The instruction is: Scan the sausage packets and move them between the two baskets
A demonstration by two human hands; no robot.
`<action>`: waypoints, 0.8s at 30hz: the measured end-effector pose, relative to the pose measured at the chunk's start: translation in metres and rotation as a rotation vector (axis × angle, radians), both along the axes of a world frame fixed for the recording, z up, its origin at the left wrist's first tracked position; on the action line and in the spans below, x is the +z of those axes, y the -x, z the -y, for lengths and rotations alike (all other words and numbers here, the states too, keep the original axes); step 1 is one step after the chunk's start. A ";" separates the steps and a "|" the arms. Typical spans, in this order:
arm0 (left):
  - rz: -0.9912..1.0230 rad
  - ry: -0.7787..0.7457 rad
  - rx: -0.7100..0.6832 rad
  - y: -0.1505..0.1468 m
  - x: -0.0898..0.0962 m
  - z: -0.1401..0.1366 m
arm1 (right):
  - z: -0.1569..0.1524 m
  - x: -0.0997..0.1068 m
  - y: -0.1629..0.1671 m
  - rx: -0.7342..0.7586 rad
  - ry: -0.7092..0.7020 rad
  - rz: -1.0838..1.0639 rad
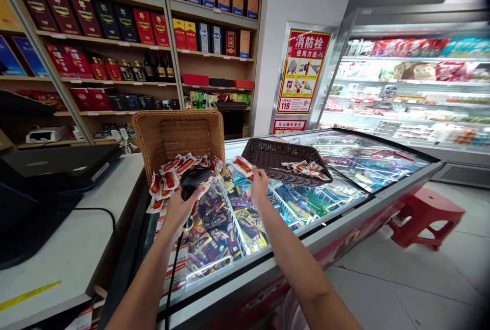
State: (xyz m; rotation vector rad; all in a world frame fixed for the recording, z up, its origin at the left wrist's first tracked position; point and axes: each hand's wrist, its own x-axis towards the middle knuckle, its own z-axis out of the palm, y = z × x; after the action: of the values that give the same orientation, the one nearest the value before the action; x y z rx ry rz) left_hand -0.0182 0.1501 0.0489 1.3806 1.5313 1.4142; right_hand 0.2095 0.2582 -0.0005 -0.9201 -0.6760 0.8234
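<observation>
My left hand [182, 207] is wrapped round the handle of a black barcode scanner [196, 177], whose cable hangs down toward me. Between the fingers of my right hand [259, 185] is a packaged sausage [242, 166] in clear wrapping. Behind the scanner a tan wicker basket [179, 133] lies tilted with its opening toward me, and several packaged sausages [165, 181] spill at its mouth. Just beyond my right hand a dark brown woven tray [264, 152] rests on the freezer's glass top, holding several more packs [306, 168] at its right end.
Under the glass of the chest freezer [329, 240] lie frozen goods in wire baskets. To the left stands a white counter [49, 233] with a black device [61, 164]. Shelves of boxed bottles [115, 23] line the back. A red stool [429, 215] is at the right.
</observation>
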 end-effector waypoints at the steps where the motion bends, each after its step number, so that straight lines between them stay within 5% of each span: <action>1: 0.058 -0.009 0.015 0.002 0.001 -0.001 | -0.004 0.002 -0.008 -0.084 0.004 -0.082; 5: 0.227 -0.074 0.061 0.011 0.007 -0.005 | -0.017 0.009 -0.040 -0.329 -0.018 -0.270; 9: 0.372 -0.105 0.204 0.024 0.017 -0.003 | -0.015 0.001 -0.044 -0.272 -0.001 -0.198; 12: 0.463 -0.150 0.321 0.035 0.023 0.000 | -0.005 -0.009 -0.021 -0.146 0.045 0.077; 19: 0.570 -0.203 0.394 0.045 0.018 -0.002 | 0.013 -0.010 0.077 0.276 0.312 1.104; 24: 0.503 -0.138 0.397 0.039 0.005 -0.007 | 0.015 -0.010 0.119 0.275 0.378 1.167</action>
State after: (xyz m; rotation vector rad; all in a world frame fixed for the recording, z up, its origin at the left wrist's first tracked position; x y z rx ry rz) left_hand -0.0575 0.1568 0.0544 0.7205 1.4279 1.9588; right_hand 0.0901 0.2432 -0.0104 -1.6890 -1.7189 0.5991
